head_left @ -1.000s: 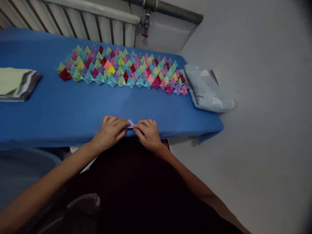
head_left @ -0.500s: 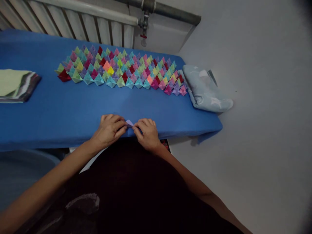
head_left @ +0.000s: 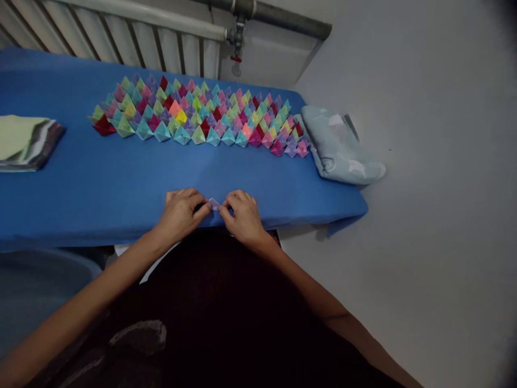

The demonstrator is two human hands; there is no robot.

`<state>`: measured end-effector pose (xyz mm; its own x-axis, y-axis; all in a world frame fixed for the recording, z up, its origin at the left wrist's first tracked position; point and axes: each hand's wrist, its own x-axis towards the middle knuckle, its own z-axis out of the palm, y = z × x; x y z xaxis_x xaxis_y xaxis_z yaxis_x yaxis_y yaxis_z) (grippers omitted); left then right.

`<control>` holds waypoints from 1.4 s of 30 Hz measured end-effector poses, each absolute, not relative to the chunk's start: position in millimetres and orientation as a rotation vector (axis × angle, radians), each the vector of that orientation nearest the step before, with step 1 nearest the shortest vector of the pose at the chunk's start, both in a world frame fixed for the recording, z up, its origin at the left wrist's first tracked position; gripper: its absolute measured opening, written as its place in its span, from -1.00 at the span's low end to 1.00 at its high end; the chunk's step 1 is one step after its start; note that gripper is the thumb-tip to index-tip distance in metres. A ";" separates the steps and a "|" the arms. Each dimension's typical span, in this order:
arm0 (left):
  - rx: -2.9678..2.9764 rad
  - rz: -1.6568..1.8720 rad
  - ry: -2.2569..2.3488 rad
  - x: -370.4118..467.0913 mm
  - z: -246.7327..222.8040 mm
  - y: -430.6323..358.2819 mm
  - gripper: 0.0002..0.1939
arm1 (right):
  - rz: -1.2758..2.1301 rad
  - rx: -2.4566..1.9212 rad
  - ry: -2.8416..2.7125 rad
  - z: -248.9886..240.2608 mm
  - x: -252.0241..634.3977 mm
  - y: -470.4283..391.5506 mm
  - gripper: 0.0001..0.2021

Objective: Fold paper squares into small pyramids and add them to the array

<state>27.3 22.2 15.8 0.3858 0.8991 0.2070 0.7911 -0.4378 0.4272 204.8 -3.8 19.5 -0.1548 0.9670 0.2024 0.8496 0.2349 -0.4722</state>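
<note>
A small lilac paper piece (head_left: 214, 204) is held between my two hands near the front edge of the blue-covered table (head_left: 121, 188). My left hand (head_left: 181, 213) pinches its left side, fingers closed. On its right side, my right hand (head_left: 241, 215) grips it between thumb and fingers. Only the pointed middle of the paper shows; its ends are hidden by fingertips. Beyond my hands stand several rows of folded paper shapes (head_left: 197, 116) in pink, red, green, yellow, blue and purple.
A folded grey-blue cloth (head_left: 343, 148) lies at the table's right end, against the wall. On the far left is a stack of folded fabric or paper (head_left: 20, 143). Behind the table are a radiator (head_left: 113, 37) and a pipe with a red-handled valve (head_left: 238, 40).
The fingers of both hands have shifted slightly around the lilac paper, which shows a little less between them. The whole view has moved very slightly.
</note>
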 end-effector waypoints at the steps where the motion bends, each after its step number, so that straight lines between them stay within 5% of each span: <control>1: 2.370 0.596 1.518 27.2 16.6 21.5 -0.73 | 0.350 -1.669 -2.059 20.6 204.5 -3.7 -0.83; 27: 2.527 0.718 1.795 12.8 13.4 15.1 -0.68 | 0.424 -1.727 -2.107 30.0 205.8 2.7 -0.85; 34: 2.945 0.805 1.256 21.4 6.8 -16.9 -0.71 | 0.374 -1.719 -2.125 27.8 206.5 2.7 -0.84; 42: 2.960 0.707 1.349 27.4 5.3 -16.8 -0.70 | 0.395 -1.684 -2.106 25.0 207.7 2.5 -0.84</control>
<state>27.4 -16.8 5.3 0.5852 0.6747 0.4498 0.7539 -0.6570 0.0048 207.7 2.5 25.0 -0.1832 0.9729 0.1410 0.8557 0.2284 -0.4644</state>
